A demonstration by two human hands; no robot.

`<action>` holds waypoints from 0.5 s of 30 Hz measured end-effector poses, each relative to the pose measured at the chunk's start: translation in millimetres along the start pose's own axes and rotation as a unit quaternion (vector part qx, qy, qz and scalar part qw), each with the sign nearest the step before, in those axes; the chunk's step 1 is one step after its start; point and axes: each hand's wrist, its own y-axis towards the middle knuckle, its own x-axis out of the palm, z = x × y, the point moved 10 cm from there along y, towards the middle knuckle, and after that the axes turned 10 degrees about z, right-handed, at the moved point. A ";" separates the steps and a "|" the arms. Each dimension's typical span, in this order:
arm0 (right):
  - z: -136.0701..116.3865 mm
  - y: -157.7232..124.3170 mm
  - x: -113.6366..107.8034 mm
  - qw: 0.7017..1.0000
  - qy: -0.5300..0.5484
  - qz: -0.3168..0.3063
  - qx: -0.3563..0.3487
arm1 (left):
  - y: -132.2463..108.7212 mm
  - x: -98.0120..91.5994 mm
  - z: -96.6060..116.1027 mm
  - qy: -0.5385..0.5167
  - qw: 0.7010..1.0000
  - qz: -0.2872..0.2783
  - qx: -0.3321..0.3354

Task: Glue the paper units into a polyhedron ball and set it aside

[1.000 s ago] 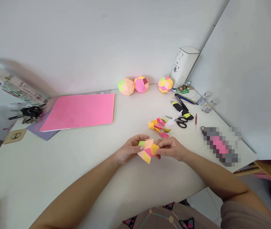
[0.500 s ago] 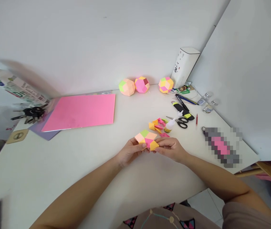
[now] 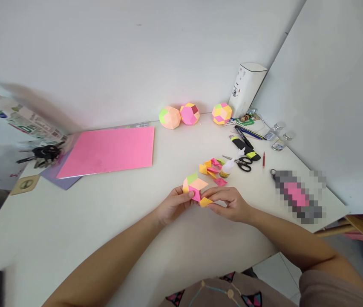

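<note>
My left hand (image 3: 175,205) is closed on a partly built folded-paper ball (image 3: 194,183) with green, peach, pink and yellow faces; the thumb presses a pink face. My right hand (image 3: 231,204) pinches a yellow folded-paper piece (image 3: 205,201) at the ball's lower right. Whether that piece is joined to the ball cannot be made out. Just beyond the hands lie several loose folded-paper pieces (image 3: 209,167) in yellow and pink, with one pink piece (image 3: 220,182) nearest my right fingers. A small glue bottle (image 3: 227,168) stands beside them.
Black-handled scissors (image 3: 244,164), a black and lime cutter (image 3: 247,149) and pens lie to the right. Several finished paper balls (image 3: 170,117) line the wall near a white container (image 3: 248,89). At left are a pink sheet (image 3: 111,151), keys (image 3: 47,152) and a large bottle (image 3: 24,117).
The paper ball has been turned and tilted in my hands. The yellow piece in my right fingers has shifted slightly downward, and a gap shows above it.
</note>
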 end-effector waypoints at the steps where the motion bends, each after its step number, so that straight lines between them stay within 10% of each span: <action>1: -2.0 0.2 0.0 1.000 0.005 -0.004 -0.002 | -0.1 0.9 -0.2 -0.017 1.000 -0.010 -0.004; 15: -4.0 -5.0 10.3 0.997 -0.037 -0.063 0.004 | -3.5 3.9 -15.3 -0.023 0.997 -0.035 -0.068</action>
